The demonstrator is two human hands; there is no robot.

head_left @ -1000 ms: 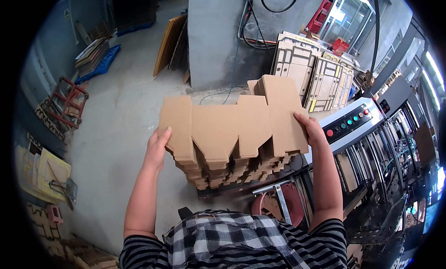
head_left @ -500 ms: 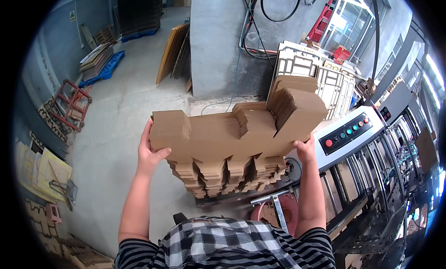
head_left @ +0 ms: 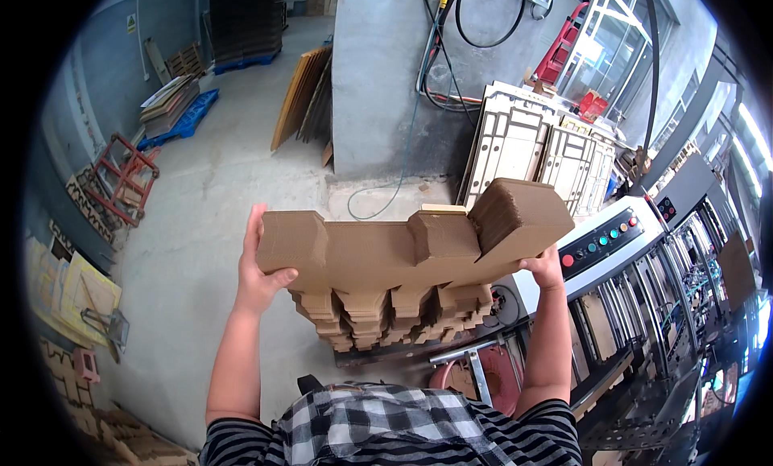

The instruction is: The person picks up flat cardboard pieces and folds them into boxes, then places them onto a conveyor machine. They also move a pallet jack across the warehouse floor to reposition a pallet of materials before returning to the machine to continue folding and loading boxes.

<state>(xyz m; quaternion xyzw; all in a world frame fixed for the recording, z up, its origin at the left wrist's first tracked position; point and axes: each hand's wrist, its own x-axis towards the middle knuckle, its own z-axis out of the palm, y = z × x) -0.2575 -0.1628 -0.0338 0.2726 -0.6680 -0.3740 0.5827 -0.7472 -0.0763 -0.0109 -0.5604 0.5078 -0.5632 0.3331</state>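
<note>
- The person holds a thick bundle of flat die-cut cardboard blanks [head_left: 403, 253] out in front, raised over a taller stack of the same blanks [head_left: 386, 317] that stands below.
- The left hand [head_left: 259, 277] clamps the bundle's left end, thumb curled under the bottom and fingers up along the end face; it is closed on the cardboard.
- The right hand [head_left: 546, 270] is under the right end, mostly hidden by the bundle (only the back of the hand and knuckles show), so I'd say it grips from below, though I cannot see the fingers.
- The bundle's right end rides higher and its top flap [head_left: 519, 216] fans up a little, so the sheets look less squared there.
- To do this well, I judge both ends want even inward pressure, with the bundle kept level so no sheet slides out.
- Just right of the stack sits a machine's control panel [head_left: 600, 242] with coloured round buttons (close enough to bump with an elbow).
- Behind are wooden die boards [head_left: 531, 148] leaning together, a grey concrete pillar [head_left: 386, 72] with cables, and a red metal cart [head_left: 125, 176] on the concrete floor [head_left: 209, 192].
</note>
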